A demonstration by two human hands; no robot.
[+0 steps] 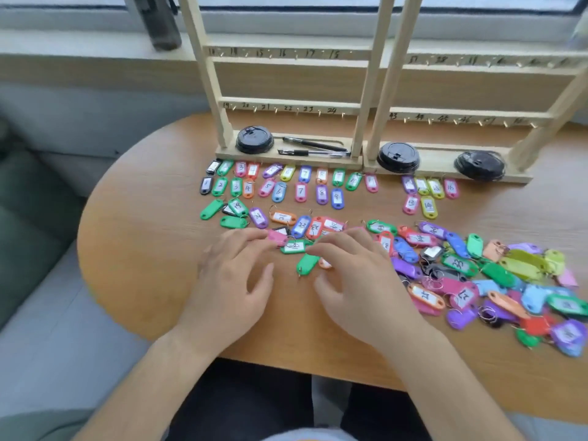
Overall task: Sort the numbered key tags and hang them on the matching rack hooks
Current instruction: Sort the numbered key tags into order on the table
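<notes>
Dozens of numbered key tags [321,194] lie on the wooden table [143,218], and none hangs on a hook in view. One green key tag [294,247] with a white label lies just past the left hand [232,275] and the right hand [359,278], between their leading fingers; its number is too blurred to read. Both hands are spread wide with fingers lightly bent, the tips resting on or just over loose tags, and neither grips anything. Beyond the hands, two tidy rows [276,186] run in order from 1 upward. To the right of the right hand sprawls an unsorted heap [477,275]. Farther beyond stand two wooden racks [286,105] with numbered hooks [297,112], and pens [313,144] and black cup lids [254,140] lie on their bases. Sorting looks like the step in hand, with hanging not yet begun. The next move calls for reading the green tag's number, then sliding it to its place among the ordered tags.
</notes>
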